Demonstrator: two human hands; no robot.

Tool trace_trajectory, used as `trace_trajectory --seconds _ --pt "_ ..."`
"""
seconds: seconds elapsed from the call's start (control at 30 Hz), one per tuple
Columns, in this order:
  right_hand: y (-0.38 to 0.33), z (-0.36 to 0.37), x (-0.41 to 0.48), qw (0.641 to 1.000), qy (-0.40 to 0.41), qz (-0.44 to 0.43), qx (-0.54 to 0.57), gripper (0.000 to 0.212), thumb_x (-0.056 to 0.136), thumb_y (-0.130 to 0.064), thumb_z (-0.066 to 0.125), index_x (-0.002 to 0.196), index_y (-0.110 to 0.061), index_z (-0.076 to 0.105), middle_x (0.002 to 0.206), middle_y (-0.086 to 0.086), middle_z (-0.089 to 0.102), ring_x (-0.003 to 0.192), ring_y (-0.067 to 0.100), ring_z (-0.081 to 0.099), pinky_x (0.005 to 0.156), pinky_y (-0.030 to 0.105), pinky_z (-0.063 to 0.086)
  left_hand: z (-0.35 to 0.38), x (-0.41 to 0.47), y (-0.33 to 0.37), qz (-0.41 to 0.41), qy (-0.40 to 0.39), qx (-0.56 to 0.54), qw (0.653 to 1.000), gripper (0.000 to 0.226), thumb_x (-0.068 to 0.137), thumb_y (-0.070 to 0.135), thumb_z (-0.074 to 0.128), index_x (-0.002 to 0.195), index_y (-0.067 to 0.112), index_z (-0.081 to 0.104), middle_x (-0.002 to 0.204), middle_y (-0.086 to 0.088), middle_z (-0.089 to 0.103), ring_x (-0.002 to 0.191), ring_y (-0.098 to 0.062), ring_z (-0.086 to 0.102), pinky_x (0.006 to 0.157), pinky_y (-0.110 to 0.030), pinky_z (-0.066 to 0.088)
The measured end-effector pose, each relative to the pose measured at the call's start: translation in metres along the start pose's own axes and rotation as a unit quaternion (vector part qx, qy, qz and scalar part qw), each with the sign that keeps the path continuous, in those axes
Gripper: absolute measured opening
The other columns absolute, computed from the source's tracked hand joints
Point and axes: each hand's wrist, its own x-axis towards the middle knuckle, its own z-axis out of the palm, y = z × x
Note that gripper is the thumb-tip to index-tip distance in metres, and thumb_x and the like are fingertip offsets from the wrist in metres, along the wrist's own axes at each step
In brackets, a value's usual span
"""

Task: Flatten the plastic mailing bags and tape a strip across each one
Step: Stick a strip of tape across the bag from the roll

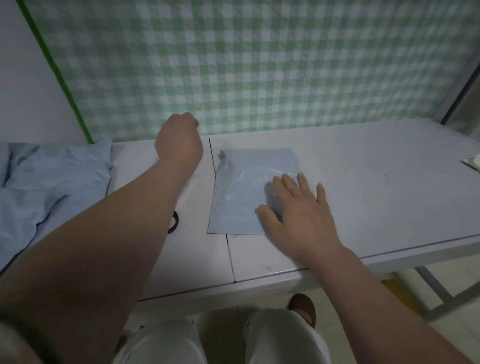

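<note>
A pale blue mailing bag (241, 190) lies flat on the white table (369, 186), its far left corner slightly crumpled. My right hand (297, 211) presses on the bag's near right part with fingers straight and spread. My left hand (179, 141) reaches to the table's back edge, left of the bag. Its fingers curl away from the camera, and whatever they may hold is hidden. A dark tape roll (175, 220) peeks out from under my left forearm.
A heap of crumpled pale blue bags (43, 180) covers the table's left end. A white and silvery packet (479, 163) lies at the far right edge. A green checked cloth (265, 60) hangs behind the table. My legs and a brown shoe (305, 306) are below the front edge.
</note>
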Motion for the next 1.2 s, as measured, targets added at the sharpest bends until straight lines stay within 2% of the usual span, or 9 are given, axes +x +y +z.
trace_trajectory --seconds 0.1,0.17,0.23,0.3,0.43,0.5,0.67,0.83,1.2 --pt "-0.005 -0.002 -0.001 0.985 0.159 -0.011 0.064 0.049 0.095 -0.037 0.042 0.137 -0.013 0.048 0.136 0.006 0.055 0.136 0.027 0.038 0.115 0.045 0.018 -0.022 -0.026 0.031 -0.020 -0.050 -0.240 0.969 0.025 0.091 0.005 0.051 0.112 0.009 0.064 0.100 0.001 0.064 0.096 -0.018 0.059 0.077 -0.027 0.046" --pt "-0.012 -0.008 0.004 0.950 0.224 0.041 0.215 0.037 0.094 -0.029 0.052 0.127 -0.014 0.060 0.117 0.002 0.067 0.115 0.019 0.058 0.106 0.036 0.035 -0.038 -0.054 0.042 -0.043 -0.184 -0.430 0.883 0.018 0.088 0.004 0.058 0.103 0.011 0.065 0.084 0.001 0.062 0.078 -0.012 0.057 0.068 -0.025 0.052" --pt "-0.018 -0.014 0.014 0.898 0.188 0.103 0.384 0.032 0.093 -0.027 0.056 0.123 -0.020 0.063 0.105 -0.015 0.067 0.093 -0.001 0.062 0.093 0.022 0.046 -0.046 -0.078 0.039 -0.055 -0.312 -0.523 0.792 0.013 0.090 0.004 0.057 0.095 0.013 0.065 0.082 0.000 0.062 0.068 -0.006 0.054 0.067 -0.025 0.054" --pt "-0.023 -0.018 0.023 0.820 0.117 0.121 0.547 0.027 0.093 -0.029 0.056 0.117 -0.022 0.066 0.098 -0.013 0.068 0.076 0.000 0.062 0.076 0.022 0.048 -0.045 -0.092 0.030 -0.071 -0.366 -0.584 0.721 0.015 0.093 0.005 0.052 0.096 0.012 0.065 0.082 -0.001 0.064 0.065 -0.006 0.054 0.070 -0.026 0.055" --pt "-0.033 -0.018 0.026 0.700 0.021 0.117 0.704 0.024 0.097 -0.028 0.050 0.093 -0.013 0.068 0.076 0.001 0.065 0.054 0.010 0.050 0.053 0.021 0.041 -0.038 -0.098 0.014 -0.104 -0.378 -0.649 0.652 0.014 0.094 0.006 0.048 0.099 0.008 0.061 0.082 -0.004 0.064 0.070 -0.013 0.060 0.070 -0.028 0.053" --pt "-0.035 -0.016 0.025 0.671 0.004 0.109 0.733 0.021 0.096 -0.025 0.051 0.085 -0.012 0.064 0.070 -0.001 0.061 0.050 0.009 0.045 0.048 0.019 0.038 -0.036 -0.100 0.012 -0.111 -0.373 -0.660 0.643 0.009 0.091 0.011 0.052 0.095 0.011 0.060 0.077 -0.001 0.061 0.069 -0.012 0.058 0.065 -0.025 0.052" --pt "-0.035 -0.015 0.023 0.642 -0.038 0.091 0.760 0.010 0.085 -0.022 0.057 0.082 -0.013 0.061 0.066 -0.004 0.059 0.049 0.006 0.044 0.046 0.015 0.037 -0.026 -0.102 0.010 -0.106 -0.325 -0.631 0.697 0.007 0.091 0.014 0.056 0.090 0.015 0.063 0.073 0.003 0.059 0.061 -0.007 0.053 0.052 -0.016 0.046" --pt "-0.035 -0.015 0.021 0.586 -0.087 0.077 0.802 0.017 0.086 -0.019 0.052 0.094 -0.007 0.061 0.074 0.000 0.066 0.053 0.005 0.053 0.046 0.014 0.044 -0.023 -0.104 0.012 -0.152 -0.318 -0.664 0.659 0.013 0.094 0.016 0.053 0.092 0.009 0.064 0.078 -0.004 0.066 0.066 -0.010 0.063 0.055 -0.018 0.052" --pt "-0.036 -0.017 0.018 0.595 -0.080 0.094 0.794 0.015 0.090 -0.020 0.050 0.088 -0.009 0.059 0.065 0.000 0.068 0.050 0.006 0.059 0.048 0.014 0.050 -0.027 -0.108 0.012 -0.159 -0.318 -0.639 0.682 0.016 0.095 0.020 0.053 0.094 0.012 0.067 0.082 -0.009 0.066 0.064 -0.016 0.064 0.054 -0.020 0.052"
